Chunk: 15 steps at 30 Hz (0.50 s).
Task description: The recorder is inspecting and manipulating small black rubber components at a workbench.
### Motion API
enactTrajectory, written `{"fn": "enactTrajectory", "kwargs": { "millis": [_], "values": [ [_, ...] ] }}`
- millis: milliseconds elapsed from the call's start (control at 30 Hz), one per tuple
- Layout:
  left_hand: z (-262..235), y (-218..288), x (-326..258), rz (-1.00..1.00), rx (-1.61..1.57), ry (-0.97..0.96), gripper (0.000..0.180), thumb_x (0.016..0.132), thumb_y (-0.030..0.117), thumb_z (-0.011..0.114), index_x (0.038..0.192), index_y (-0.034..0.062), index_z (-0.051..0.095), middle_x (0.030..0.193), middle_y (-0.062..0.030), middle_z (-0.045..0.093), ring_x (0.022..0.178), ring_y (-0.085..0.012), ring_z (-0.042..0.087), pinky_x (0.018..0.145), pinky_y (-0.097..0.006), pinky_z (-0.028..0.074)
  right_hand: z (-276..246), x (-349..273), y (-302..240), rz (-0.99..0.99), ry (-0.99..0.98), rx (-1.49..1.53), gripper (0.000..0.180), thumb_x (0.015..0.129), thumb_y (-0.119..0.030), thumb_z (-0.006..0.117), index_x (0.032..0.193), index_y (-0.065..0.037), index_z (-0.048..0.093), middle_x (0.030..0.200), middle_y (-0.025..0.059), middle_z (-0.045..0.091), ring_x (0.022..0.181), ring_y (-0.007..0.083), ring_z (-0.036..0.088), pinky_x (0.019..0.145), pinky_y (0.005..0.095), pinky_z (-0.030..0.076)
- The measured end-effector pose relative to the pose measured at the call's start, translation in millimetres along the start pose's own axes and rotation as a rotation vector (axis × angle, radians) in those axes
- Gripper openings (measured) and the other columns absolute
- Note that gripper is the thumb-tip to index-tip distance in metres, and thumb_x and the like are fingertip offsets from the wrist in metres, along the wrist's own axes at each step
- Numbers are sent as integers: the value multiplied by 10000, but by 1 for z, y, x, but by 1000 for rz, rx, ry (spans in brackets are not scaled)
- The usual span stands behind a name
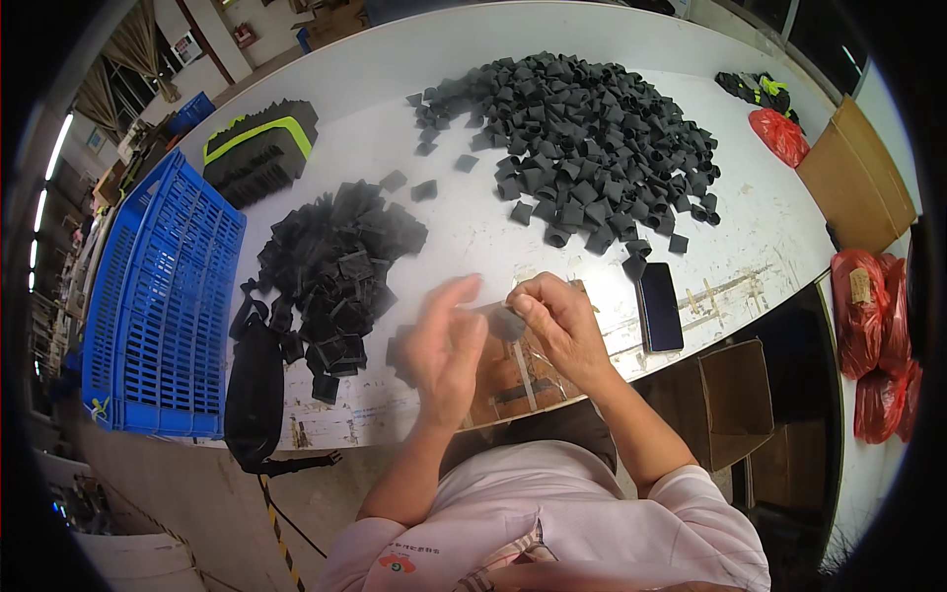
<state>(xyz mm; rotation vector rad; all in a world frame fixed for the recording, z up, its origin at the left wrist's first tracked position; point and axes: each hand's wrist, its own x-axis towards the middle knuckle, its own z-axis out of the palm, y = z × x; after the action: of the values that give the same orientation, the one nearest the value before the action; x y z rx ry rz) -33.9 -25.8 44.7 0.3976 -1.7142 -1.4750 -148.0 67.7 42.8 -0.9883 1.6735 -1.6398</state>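
Left hand: (449, 345) raised over the near edge of the desk (454, 222); blurred, thumb and fingers standing apart, palm side toward the right hand; nothing is visible in its grasp.
Right hand: (560, 331) just beside the left, thumb and fingertips drawn together, pinching a dark piece.
Held piece: (510, 326) small, dark grey, at the right fingertips, between the two hands; its outline is soft and its exact form cannot be told.
Large pile: (592, 138) many small dark pieces heaped on the far part of the desk, several showing as open loops; a few lie loose at its left side.
Small pile: (340, 261) flatter dark pieces, left of the hands, between them and the crate.
Crate: (168, 306) blue, slotted walls, at the left end of the desk.
Pouch: (254, 395) black, by the crate, its strap reaching past the near edge.
Stack: (258, 148) dark, with a yellow-green band, beyond the crate.
Phone: (661, 306) dark screen up, right of the right hand, near the front edge.
Red bag: (779, 136) at the far right of the desk, beside a cardboard panel (858, 178).
Below right: an open carton (735, 405), under the desk's level.
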Motion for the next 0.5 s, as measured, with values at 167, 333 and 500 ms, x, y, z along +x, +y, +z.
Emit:
{"fn": "enactTrajectory", "kwargs": {
  "millis": [167,333,500],
  "values": [
    [-2,-1,6,95,37,-163,149,797,-21,547,939,-38,589,933,-88,557,808,-106,513,707,-206,419,4,-10,-10,-578,193,-515,319,699,-228,667,901,1,573,814,117,545,699,268,544,597,325,457],
    [-4,-3,9,55,9,-61,103,799,-50,531,879,-42,596,844,-60,567,738,-95,507,674,-201,411,6,-5,-16,-622,155,-681,262,649,-153,691,833,-8,574,727,85,527,655,251,527,537,325,454],
    [-1,-6,5,125,53,-62,101,801,-44,534,883,-43,594,858,-62,553,746,-99,502,670,-200,416,8,0,14,-693,202,-579,138,637,-26,640,751,-11,564,643,75,474,566,234,477,472,327,411]
  ]
}}
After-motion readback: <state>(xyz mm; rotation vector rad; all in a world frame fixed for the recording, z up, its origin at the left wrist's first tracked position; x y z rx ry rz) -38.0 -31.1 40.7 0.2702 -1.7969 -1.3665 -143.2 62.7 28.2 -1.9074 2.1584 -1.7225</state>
